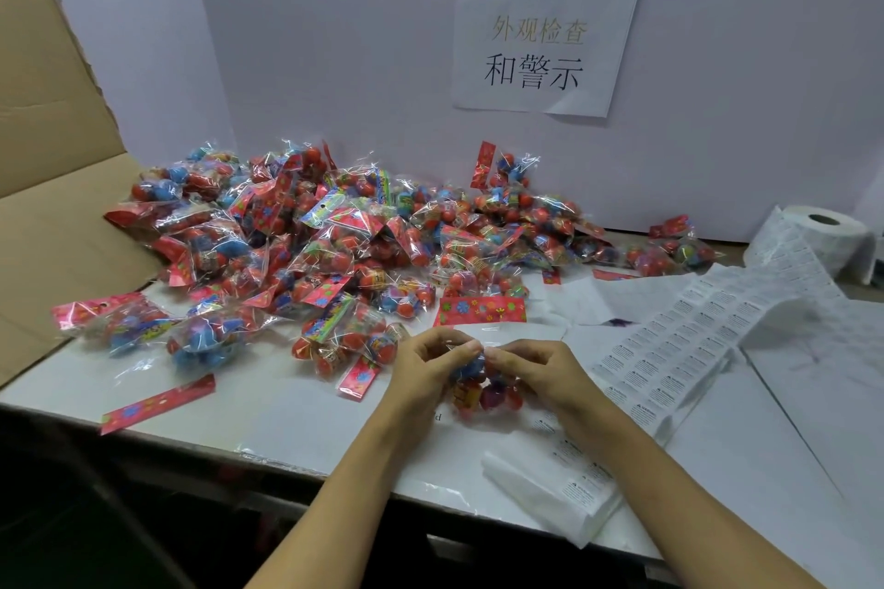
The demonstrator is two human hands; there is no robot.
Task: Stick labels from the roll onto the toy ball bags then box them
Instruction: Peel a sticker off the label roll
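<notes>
Step in hand, as judged: labelling, with one clear crinkly cellophane bag of red, blue and purple toy balls [483, 390] held just above the white bench [296, 416], directly in front of the large heap of like bags [335, 234]. The left hand [425, 366] and right hand [535, 368] both pinch its top edge, fingertips nearly meeting; whether a label is already on it cannot be told. Next move likely calls for pressing a label flat, or peeling one from the white label strip [679, 349] just right of the held bag, then boxing.
</notes>
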